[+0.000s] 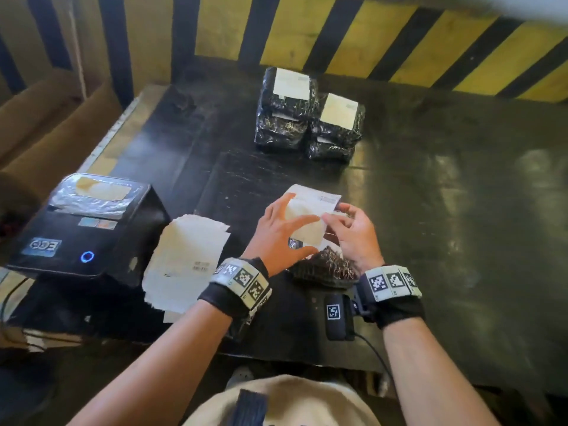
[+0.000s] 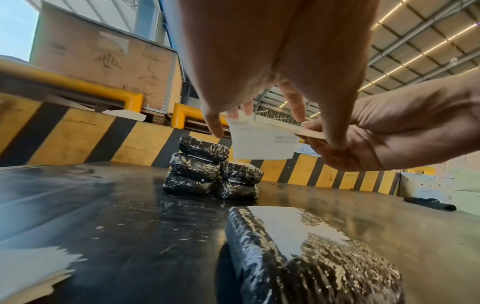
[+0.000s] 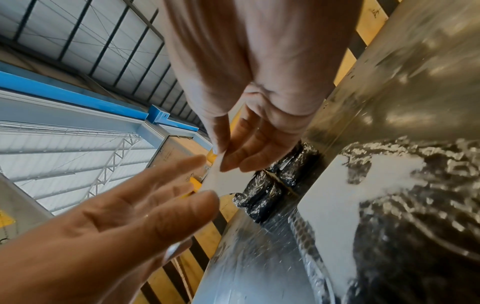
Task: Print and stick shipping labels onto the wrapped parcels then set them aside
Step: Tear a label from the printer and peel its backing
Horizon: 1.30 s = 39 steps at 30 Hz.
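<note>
A white shipping label [image 1: 307, 210] hangs just above a black wrapped parcel [image 1: 325, 265] near the table's front edge. My right hand [image 1: 338, 222] pinches the label's right edge between thumb and forefinger; the right wrist view shows that pinch [image 3: 223, 162]. My left hand [image 1: 289, 232] is spread over the label with straight fingers that touch the paper. In the left wrist view the label [image 2: 262, 144] droops from the fingers above the parcel [image 2: 311, 257], whose top bears a white patch. My hands hide most of the parcel in the head view.
Several labelled black parcels [image 1: 307, 115] are stacked at the back of the dark table [image 1: 445, 195]. A black label printer [image 1: 83, 229] stands at the front left, with a pile of white backing sheets [image 1: 184, 259] beside it. A yellow and black striped barrier [image 1: 399, 41] runs behind the table.
</note>
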### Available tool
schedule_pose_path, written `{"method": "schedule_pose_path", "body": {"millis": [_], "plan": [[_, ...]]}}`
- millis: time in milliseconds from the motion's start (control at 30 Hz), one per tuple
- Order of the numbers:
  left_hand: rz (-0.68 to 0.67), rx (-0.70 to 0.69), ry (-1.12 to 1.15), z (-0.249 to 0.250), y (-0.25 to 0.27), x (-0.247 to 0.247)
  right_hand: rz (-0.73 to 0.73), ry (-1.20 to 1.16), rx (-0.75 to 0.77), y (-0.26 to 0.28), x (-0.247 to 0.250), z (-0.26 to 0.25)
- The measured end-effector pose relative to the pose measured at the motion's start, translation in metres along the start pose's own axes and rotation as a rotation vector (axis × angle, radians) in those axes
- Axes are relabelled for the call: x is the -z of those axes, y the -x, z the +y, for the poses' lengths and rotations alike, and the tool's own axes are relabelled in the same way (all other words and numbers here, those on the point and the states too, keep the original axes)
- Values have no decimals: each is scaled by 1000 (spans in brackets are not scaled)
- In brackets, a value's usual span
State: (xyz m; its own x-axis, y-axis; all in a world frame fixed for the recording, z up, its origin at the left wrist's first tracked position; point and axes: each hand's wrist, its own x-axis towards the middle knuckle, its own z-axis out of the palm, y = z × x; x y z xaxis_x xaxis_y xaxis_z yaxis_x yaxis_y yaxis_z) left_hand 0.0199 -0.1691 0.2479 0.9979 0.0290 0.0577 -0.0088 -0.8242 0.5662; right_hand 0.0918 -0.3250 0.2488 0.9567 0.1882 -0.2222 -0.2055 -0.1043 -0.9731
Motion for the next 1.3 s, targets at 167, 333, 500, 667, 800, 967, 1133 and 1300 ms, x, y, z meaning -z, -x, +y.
{"method": "schedule_pose_path", "body": {"millis": [167,333,500,667,800,967,1133,1300], "plan": [[40,-4,57,16,-18,-4,-2,22,11,-10,26,-7],[40,69,152,23,-29,-10,-13,-44,-23,-16,36,-13],[59,145,210,32,-36,-19,-100,-146,-61,-16,33,-14],[112,218,316,35,-42,-22,-223,-265,-91,-13,37,-13],[120,246,358,38,-44,-22,-289,-321,-110,-11,38,-10],[84,292,390,38,-50,-24,-317,-405,-141,-11,40,-11],[17,284,429,39,-54,-21,-279,-350,-131,-15,40,-13],[147,280,358,45,-54,-16,-156,-330,-134,-20,39,-13]]}}
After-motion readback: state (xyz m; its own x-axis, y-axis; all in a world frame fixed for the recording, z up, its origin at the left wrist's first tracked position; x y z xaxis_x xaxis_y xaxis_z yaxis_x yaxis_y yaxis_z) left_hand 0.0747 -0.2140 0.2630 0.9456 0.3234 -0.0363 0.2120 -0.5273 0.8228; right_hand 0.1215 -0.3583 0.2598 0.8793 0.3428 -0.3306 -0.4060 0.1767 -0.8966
